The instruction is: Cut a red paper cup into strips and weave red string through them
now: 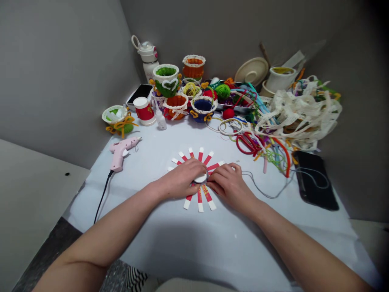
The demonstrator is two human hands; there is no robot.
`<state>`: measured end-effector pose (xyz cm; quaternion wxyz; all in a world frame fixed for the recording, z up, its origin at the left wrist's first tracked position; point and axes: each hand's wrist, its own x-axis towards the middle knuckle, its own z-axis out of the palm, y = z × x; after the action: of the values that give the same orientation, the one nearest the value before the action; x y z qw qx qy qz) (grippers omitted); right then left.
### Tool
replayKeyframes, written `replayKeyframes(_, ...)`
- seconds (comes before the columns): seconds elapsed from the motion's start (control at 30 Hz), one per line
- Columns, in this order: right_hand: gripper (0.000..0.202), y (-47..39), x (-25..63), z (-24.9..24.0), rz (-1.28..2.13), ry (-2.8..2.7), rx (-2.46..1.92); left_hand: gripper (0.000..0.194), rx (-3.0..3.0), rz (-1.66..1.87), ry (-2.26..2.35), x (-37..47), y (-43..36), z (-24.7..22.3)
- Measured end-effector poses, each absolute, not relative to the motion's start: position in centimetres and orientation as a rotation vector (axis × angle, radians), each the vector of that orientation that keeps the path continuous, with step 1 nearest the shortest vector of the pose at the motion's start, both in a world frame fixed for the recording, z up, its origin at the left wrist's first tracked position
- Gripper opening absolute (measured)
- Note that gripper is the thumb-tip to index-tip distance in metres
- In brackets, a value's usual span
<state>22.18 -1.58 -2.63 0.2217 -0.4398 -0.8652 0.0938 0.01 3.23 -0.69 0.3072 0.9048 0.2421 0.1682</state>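
A paper cup (199, 198), cut into red and white strips, lies splayed like a star on the table, its round white base (200, 177) in the middle. My left hand (185, 176) curls over the base from the left, thumb and fingers holding its edge. At the base's right edge, my right hand (229, 184) is closed, fingertips pinched together. A thin grey cord (267, 196) trails from behind my right hand toward the phone, and a grey ring of it seems to circle the base. The exact pinch point is hidden by my fingers.
On the left rests a pink glue gun (120, 154) with its black cable. Yarn-trimmed small baskets (203, 106), a red paper cup (145, 111) and a glue bottle (161, 118) stand behind. Red-handled scissors (247, 144), lace (298, 113) and a black phone (316, 180) lie right.
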Motion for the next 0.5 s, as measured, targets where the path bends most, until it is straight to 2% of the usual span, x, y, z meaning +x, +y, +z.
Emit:
replayKeyframes(0.17,0.026,-1.69,21.55,-2.80,0.137,-2.407,-1.267,0.021,2.394,0.451,0.601,-0.01,3.38,-0.47)
replayKeyframes(0.3,0.025,-1.63,21.66,-3.03,0.167,-2.406,-1.280,0.019,2.386,0.474,0.584,-0.17,3.23,-0.55)
replayKeyframes(0.5,0.019,-1.78,22.20,-3.25,0.271,-2.403,-1.274,0.036,2.414,0.484,0.777,-0.26,2.81,-1.40)
